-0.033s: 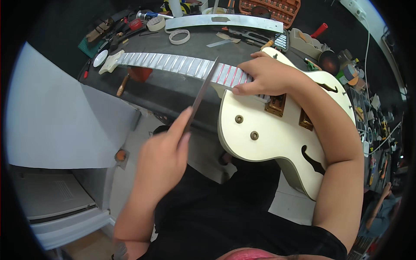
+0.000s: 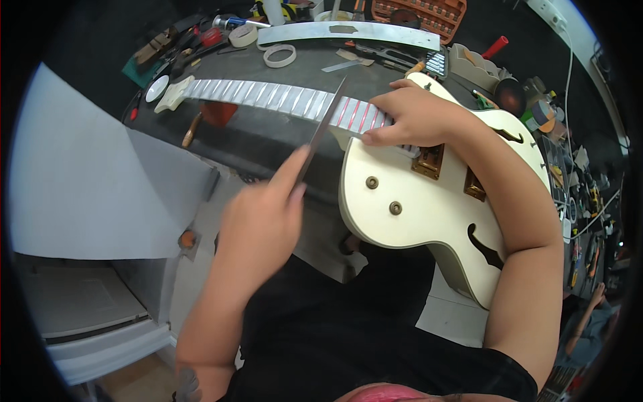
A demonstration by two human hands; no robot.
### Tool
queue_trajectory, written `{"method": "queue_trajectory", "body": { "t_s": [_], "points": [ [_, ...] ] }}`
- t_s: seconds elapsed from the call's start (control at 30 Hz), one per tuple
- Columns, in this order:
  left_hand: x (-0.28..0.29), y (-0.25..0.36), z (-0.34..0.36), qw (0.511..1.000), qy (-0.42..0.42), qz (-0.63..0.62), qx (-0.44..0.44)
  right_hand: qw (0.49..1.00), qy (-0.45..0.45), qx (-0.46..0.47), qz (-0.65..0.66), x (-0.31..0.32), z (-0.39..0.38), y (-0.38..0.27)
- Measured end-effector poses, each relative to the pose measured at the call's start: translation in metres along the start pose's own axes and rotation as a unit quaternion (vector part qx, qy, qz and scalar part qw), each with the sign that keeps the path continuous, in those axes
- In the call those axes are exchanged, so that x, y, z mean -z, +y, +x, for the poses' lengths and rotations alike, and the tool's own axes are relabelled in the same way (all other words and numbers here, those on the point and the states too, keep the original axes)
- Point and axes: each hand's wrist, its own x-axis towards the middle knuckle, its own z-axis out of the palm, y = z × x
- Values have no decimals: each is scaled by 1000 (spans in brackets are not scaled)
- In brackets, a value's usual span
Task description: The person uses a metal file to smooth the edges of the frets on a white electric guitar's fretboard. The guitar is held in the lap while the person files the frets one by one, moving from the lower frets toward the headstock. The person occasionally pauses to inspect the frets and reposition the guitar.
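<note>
A cream hollow-body electric guitar point(image 2: 408, 228) lies with its body on the right and its neck reaching left over the bench. Pale silvery strips cover the fretboard point(image 2: 268, 96) between the frets; several frets near the body look red. My left hand point(image 2: 258, 221) is closed on a narrow metal file point(image 2: 323, 127), index finger stretched along it. The file slants across the neck, its tip past the far edge, just left of the red frets. My right hand point(image 2: 415, 117) grips the neck where it meets the body, thumb on the near side, forearm over the guitar.
Under the neck stands a reddish-brown block point(image 2: 218, 114), near a wooden-handled tool point(image 2: 192, 130). Behind lie a tape roll point(image 2: 279, 56), a long metal straightedge point(image 2: 348, 33) and an orange socket case point(image 2: 429, 17). Pale sheeting point(image 2: 100, 181) hangs at left. Another person point(image 2: 589, 328) is at far right.
My left hand and the file have moved forward and slightly right, so more of the file's tip extends beyond the neck. My right hand keeps its grip; the whole view has shifted slightly.
</note>
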Motion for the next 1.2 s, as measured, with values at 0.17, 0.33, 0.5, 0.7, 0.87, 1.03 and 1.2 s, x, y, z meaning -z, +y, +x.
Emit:
{"method": "queue_trajectory", "body": {
  "t_s": [0.17,0.33,0.5,0.7,0.87,1.03,1.2],
  "points": [
    [-28,-3,83,998,49,35,-4,1000,-14,-6,-24,9,3,-10],
    [9,8,-34,996,-49,-19,71,1000,3,4,0,-3,-6,5],
    [16,4,-44,999,-42,10,25,999,27,-37,-18,-7,-8,5],
    [-14,5,68,999,9,42,14,1000,-4,0,-21,-1,5,2],
    [7,6,-31,998,-45,-18,39,1000,-1,-25,-10,-8,-8,13],
    [14,8,-42,998,-50,24,21,998,-6,-52,-26,1,-9,0],
    [-13,-2,72,999,3,32,-16,999,-8,-26,-28,1,5,-4]
  ]
}}
